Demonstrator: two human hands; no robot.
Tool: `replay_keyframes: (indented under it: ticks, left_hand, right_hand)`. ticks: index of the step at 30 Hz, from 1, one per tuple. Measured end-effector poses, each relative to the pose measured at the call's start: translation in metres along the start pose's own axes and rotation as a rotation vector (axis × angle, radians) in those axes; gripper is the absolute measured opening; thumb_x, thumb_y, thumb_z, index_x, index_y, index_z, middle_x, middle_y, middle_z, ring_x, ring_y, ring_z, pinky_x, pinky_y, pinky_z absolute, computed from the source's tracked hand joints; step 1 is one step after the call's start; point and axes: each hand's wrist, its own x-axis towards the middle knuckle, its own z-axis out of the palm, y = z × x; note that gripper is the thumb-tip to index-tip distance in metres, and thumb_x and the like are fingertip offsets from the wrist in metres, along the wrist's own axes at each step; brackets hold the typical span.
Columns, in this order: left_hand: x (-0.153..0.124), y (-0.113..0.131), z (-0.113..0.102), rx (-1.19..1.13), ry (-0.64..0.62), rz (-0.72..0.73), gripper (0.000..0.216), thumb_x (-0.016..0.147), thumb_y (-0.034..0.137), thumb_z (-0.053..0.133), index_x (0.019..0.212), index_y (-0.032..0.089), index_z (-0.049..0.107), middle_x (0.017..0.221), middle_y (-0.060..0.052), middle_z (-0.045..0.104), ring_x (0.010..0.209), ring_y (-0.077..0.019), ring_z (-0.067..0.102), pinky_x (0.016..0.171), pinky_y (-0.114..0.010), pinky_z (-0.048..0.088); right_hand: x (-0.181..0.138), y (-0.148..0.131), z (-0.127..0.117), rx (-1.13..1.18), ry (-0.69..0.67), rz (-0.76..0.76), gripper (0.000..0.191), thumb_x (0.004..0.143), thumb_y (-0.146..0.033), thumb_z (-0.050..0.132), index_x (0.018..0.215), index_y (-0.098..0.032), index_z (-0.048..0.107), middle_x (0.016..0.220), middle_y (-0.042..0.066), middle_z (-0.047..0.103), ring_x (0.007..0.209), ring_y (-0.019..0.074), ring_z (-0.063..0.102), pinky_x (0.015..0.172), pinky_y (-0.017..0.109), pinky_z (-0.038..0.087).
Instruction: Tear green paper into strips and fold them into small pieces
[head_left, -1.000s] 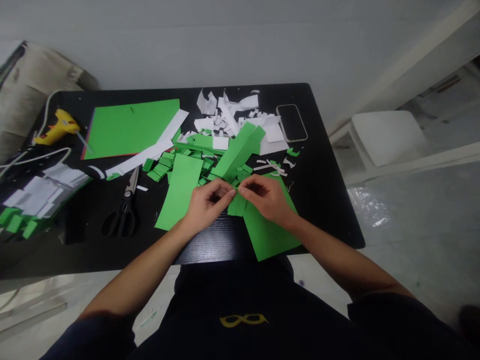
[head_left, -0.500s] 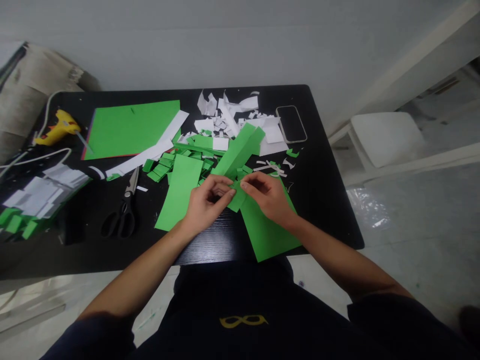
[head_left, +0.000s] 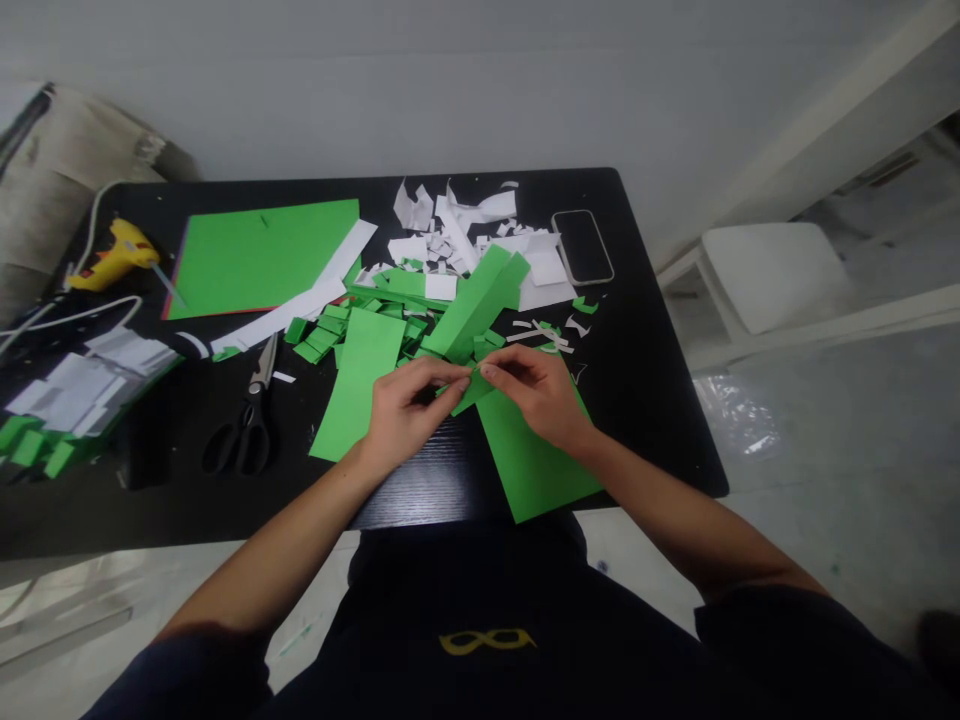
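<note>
Both hands meet above the table, pinching a small green paper piece [head_left: 474, 388] between thumbs and fingertips. My left hand [head_left: 409, 405] grips its left side, and my right hand [head_left: 536, 392] has its right side; the fingers partly hide it. Under my right wrist lies a green paper sheet [head_left: 525, 460]. Another green sheet [head_left: 364, 375] lies just left of my left hand. Beyond the fingertips, a wide green paper strip [head_left: 476, 300] slants across a heap of small folded green pieces [head_left: 319, 337].
On the black table [head_left: 652, 400] are black-handled scissors [head_left: 251, 420], a yellow glue gun [head_left: 120, 255], a stack of green sheets [head_left: 262, 255], white paper scraps [head_left: 442, 245] and a phone [head_left: 583, 248]. A white-and-green folded paper assembly [head_left: 94, 385] sits at left. A white stool [head_left: 772, 270] stands right.
The small green piece has tilted and shows less of its face below my fingers. My left fingers have straightened slightly toward my right fingertips. Everything else on the table stays put.
</note>
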Motion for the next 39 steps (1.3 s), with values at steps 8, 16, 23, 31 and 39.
replay_keyframes:
  ticks: [8,16,23,31,39]
  left_hand:
    - [-0.003,-0.0025,0.0016,-0.033,0.021,-0.055,0.006,0.093,0.023,0.08,0.099,0.021,0.08,0.089,-0.003,0.082,0.077,-0.0149,0.076,0.075,-0.028,0.063]
    - [-0.0031,-0.0035,0.0,-0.004,0.017,-0.023,0.006,0.094,0.022,0.08,0.099,0.021,0.08,0.089,-0.003,0.082,0.077,-0.0143,0.075,0.074,-0.027,0.062]
    - [-0.0004,-0.0016,-0.0004,-0.005,0.026,0.025,0.007,0.092,0.015,0.08,0.097,0.02,0.08,0.087,-0.002,0.081,0.076,-0.0131,0.075,0.072,-0.024,0.061]
    - [-0.001,-0.0023,0.0002,-0.104,0.089,-0.127,0.004,0.091,0.021,0.081,0.094,0.019,0.08,0.087,-0.002,0.082,0.076,-0.0142,0.076,0.072,-0.025,0.063]
    - [0.0021,-0.0013,0.0018,-0.205,-0.043,-0.208,0.015,0.094,0.027,0.077,0.106,0.018,0.076,0.085,-0.003,0.08,0.072,-0.014,0.074,0.069,-0.026,0.061]
  right_hand:
    - [0.0008,0.0018,0.0003,0.052,-0.01,0.015,0.023,0.087,-0.049,0.087,0.089,-0.026,0.079,0.089,0.001,0.079,0.084,0.0197,0.074,0.083,0.037,0.063]
    - [0.002,0.0033,-0.0014,0.085,-0.037,0.028,0.023,0.087,-0.045,0.087,0.087,-0.025,0.075,0.089,0.001,0.076,0.086,0.0183,0.072,0.085,0.036,0.061]
    - [0.0015,0.0012,-0.0011,0.102,-0.035,0.038,0.024,0.088,-0.046,0.088,0.087,-0.025,0.076,0.089,0.001,0.076,0.086,0.0184,0.071,0.086,0.036,0.06]
    - [0.0017,0.007,0.001,0.168,-0.058,0.115,0.028,0.082,-0.046,0.092,0.09,-0.024,0.076,0.086,0.0,0.077,0.079,0.0177,0.076,0.082,0.036,0.066]
    - [0.0007,0.0048,0.0003,0.008,-0.102,0.051,0.022,0.088,-0.043,0.085,0.087,-0.023,0.076,0.083,0.001,0.077,0.077,0.0174,0.073,0.074,0.033,0.062]
